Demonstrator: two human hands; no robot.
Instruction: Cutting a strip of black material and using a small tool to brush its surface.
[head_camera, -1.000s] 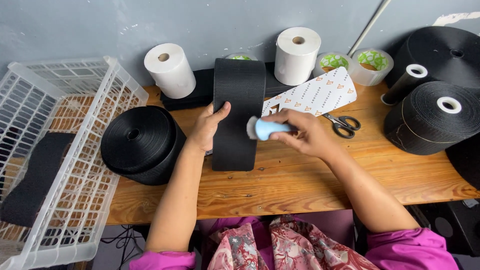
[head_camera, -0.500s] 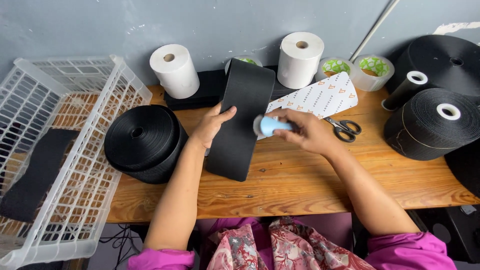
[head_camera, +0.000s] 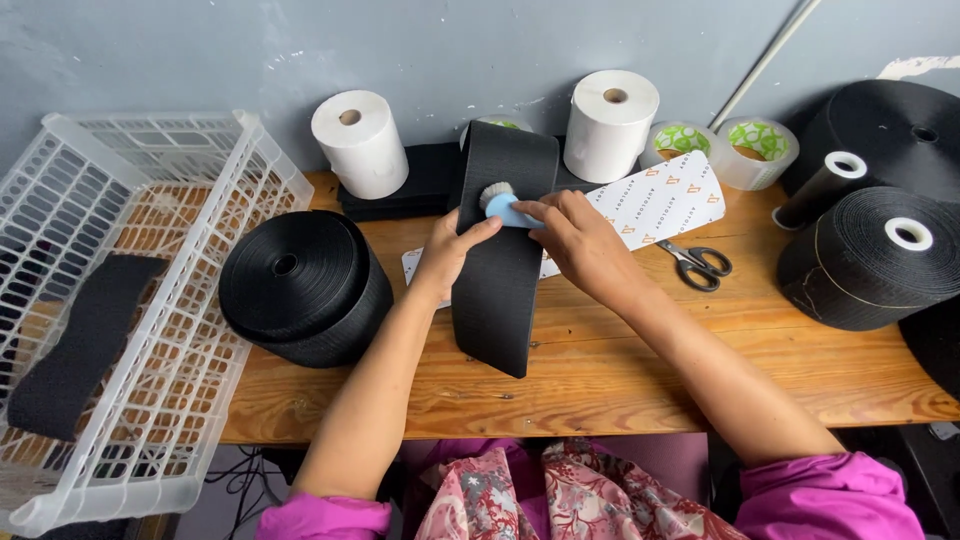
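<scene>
A wide black fabric strip (head_camera: 497, 270) lies lengthwise on the wooden table (head_camera: 640, 370), its far end leaning up toward the wall. My left hand (head_camera: 452, 250) rests flat on the strip's left edge, pressing it down. My right hand (head_camera: 578, 243) grips a small light-blue brush (head_camera: 502, 204) and holds its bristled head against the upper part of the strip. A white printed card (head_camera: 655, 200) lies under and beside the strip, to the right.
A big black roll (head_camera: 300, 285) sits left of the strip. A white plastic basket (head_camera: 120, 300) at far left holds another black strip (head_camera: 80, 345). Two white rolls (head_camera: 358, 142) (head_camera: 610, 120), tape rolls (head_camera: 745, 150), scissors (head_camera: 698, 263) and further black rolls (head_camera: 870, 255) stand around.
My right hand has carried the blue brush from the strip's right edge up onto its upper part. The strip has tilted slightly, and my left hand stays on its left edge.
</scene>
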